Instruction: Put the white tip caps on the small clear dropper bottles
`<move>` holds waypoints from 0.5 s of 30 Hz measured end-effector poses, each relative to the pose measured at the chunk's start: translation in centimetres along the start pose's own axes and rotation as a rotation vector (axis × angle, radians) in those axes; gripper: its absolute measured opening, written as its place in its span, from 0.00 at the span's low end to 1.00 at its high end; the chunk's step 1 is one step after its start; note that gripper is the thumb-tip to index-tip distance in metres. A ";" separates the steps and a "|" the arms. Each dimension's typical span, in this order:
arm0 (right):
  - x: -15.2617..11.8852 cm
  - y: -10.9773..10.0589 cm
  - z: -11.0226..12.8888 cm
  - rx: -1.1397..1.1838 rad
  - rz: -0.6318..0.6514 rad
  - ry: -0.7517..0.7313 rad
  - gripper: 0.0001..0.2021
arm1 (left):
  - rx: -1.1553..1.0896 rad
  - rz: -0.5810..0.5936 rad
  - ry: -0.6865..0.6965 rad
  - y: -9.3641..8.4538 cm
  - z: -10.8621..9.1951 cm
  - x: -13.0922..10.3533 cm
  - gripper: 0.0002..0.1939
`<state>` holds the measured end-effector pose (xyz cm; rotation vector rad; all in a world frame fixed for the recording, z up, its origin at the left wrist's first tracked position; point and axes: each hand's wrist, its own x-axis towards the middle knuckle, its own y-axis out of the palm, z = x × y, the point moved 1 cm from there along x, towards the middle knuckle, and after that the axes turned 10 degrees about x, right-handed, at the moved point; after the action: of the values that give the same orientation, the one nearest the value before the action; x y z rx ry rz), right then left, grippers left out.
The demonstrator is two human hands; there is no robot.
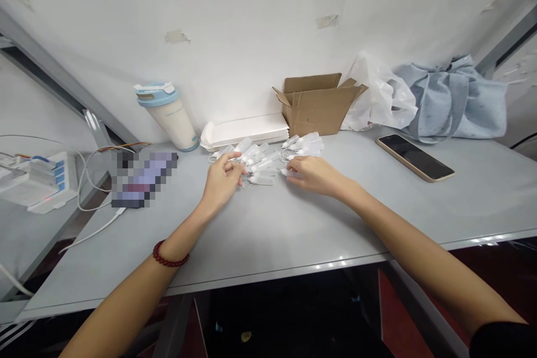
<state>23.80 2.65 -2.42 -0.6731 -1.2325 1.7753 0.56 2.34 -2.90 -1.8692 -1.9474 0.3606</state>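
Note:
A loose pile of small translucent plastic bottles (262,164) with thin wire-like loops at their tips lies on the grey table. My left hand (222,180) is at the pile's left edge, its fingers loosely bent and apart; I make out nothing held in it. From the right, my right hand (314,174) reaches in with fingers curled round one small plastic bottle (288,172), whose tip points left. Its fingertips are partly hidden. Several more bottles lie just behind the right hand, and a single bottle (263,180) rests between the hands, closer to me.
Behind the pile sit flat white boxes (247,130) and an open cardboard box (319,109). A tumbler (170,117) and a blurred-out phone (145,179) on a cable are left. Right are a plastic bag (377,95), a blue cloth bag (474,100) and another phone (415,156).

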 end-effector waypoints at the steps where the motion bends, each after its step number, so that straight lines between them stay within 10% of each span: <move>1: -0.1 -0.2 0.1 0.043 -0.028 -0.008 0.09 | 0.004 0.008 0.004 0.0 0.0 0.0 0.19; 15: -1.0 -2.0 2.2 0.817 -0.218 -0.033 0.11 | 0.010 0.163 0.108 0.5 -0.6 -0.8 0.15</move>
<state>23.20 1.09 0.23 -0.0317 -0.4785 1.8890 1.30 1.54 -2.69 -2.0041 -1.7257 0.3104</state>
